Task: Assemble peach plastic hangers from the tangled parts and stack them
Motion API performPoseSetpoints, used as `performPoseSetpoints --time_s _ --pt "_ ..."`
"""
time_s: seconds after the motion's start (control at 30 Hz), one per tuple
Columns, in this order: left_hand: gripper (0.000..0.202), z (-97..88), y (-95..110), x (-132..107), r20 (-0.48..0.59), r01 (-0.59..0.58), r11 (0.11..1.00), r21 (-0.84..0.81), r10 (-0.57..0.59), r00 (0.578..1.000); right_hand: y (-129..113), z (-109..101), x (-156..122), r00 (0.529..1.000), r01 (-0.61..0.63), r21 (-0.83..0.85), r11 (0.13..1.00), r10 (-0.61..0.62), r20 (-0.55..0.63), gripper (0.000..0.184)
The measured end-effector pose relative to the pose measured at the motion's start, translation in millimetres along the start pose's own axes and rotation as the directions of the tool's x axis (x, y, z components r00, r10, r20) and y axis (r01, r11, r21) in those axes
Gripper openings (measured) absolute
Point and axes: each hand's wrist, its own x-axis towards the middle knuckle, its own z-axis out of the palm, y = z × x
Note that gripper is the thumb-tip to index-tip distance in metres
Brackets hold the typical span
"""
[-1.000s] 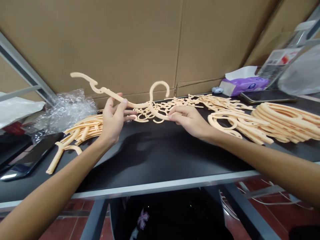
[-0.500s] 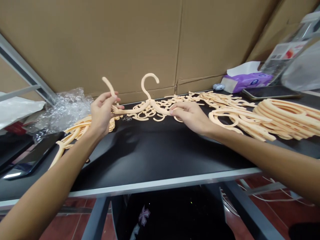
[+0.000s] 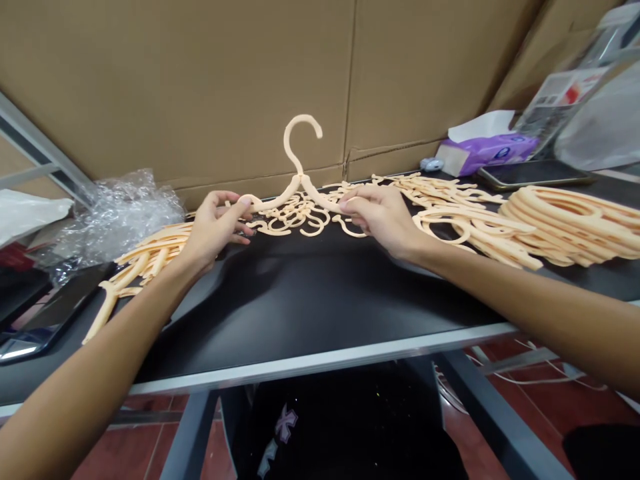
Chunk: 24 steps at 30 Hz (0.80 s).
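Now both hands (image 3: 213, 230) (image 3: 383, 213) pinch the hanger (image 3: 287, 194), its upturned left end apparently lowered.

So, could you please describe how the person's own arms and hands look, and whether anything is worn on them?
The left hand and right hand wear no gloves, and no ring is visible. The left forearm and right forearm are bare along their visible length, with no sleeve, watch or bracelet in view.
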Motion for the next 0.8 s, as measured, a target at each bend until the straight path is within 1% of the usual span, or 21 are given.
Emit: performPoseSetpoints --time_s 0.03,0.1,0.17,0.2,0.27,0.37,0.43,0.5,0.57,0.63,0.73,0.8 --pt "0.021 0.6 -0.3 0.8 -0.014 0.037 0.998 -0.054 -0.038 0.999 -0.2 0.1 0.1 1.000 0.005 -0.002 1.000 -0.005 0.001 0.015" --pt "0.020 2.2 -0.1 1.0 0.001 0.088 0.983 -0.161 -0.089 0.996 -0.2 -0.2 -0.5 0.999 0.034 -0.034 0.999 -0.033 0.027 0.017" --pt "0.022 3.5 1.0 0.1 0.030 0.105 0.961 -0.255 -0.101 0.994 0.7 -0.8 -2.0 0.995 0.078 -0.098 0.992 -0.072 0.072 0.020" --pt "0.023 3.9 1.7 -0.4 0.027 0.102 0.951 -0.291 -0.098 0.995 1.3 -1.0 -3.1 0.991 0.097 -0.138 0.986 -0.084 0.101 0.021" --pt "0.024 4.1 3.1 -0.6 -0.021 0.071 0.941 -0.332 -0.082 0.996 2.2 -0.8 -5.9 0.983 0.127 -0.219 0.967 -0.093 0.158 0.022" --pt "0.026 4.2 4.1 0.4 -0.123 -0.014 0.944 -0.330 -0.028 0.992 0.8 1.1 -11.2 0.962 0.169 -0.318 0.933 -0.087 0.258 0.020" --pt "0.028 5.0 3.1 0.8 -0.171 -0.074 0.948 -0.308 0.021 0.985 -2.4 2.7 -15.0 0.939 0.179 -0.372 0.911 -0.045 0.340 0.019" --pt "0.033 6.9 0.4 0.3 -0.177 -0.125 0.956 -0.264 0.080 0.981 -6.7 4.1 -18.8 0.908 0.174 -0.421 0.890 0.020 0.418 0.020" --pt "0.040 9.6 -4.1 -1.3 -0.146 -0.172 0.964 -0.201 0.144 0.979 -11.1 4.9 -22.0 0.883 0.182 -0.461 0.869 0.062 0.466 0.020" --pt "0.046 12.4 -9.8 -3.8 -0.076 -0.211 0.968 -0.137 0.202 0.976 -14.9 5.1 -24.5 0.869 0.211 -0.507 0.835 0.078 0.490 0.024" --pt "0.047 16.0 -18.3 -8.8 0.084 -0.259 0.965 -0.038 0.262 0.962 -18.0 5.5 -26.9 0.848 0.273 -0.564 0.780 0.082 0.524 0.024" --pt "0.048 17.6 -22.5 -12.4 0.208 -0.267 0.963 0.040 0.253 0.945 -17.9 6.1 -28.4 0.817 0.337 -0.557 0.759 0.059 0.574 0.020"
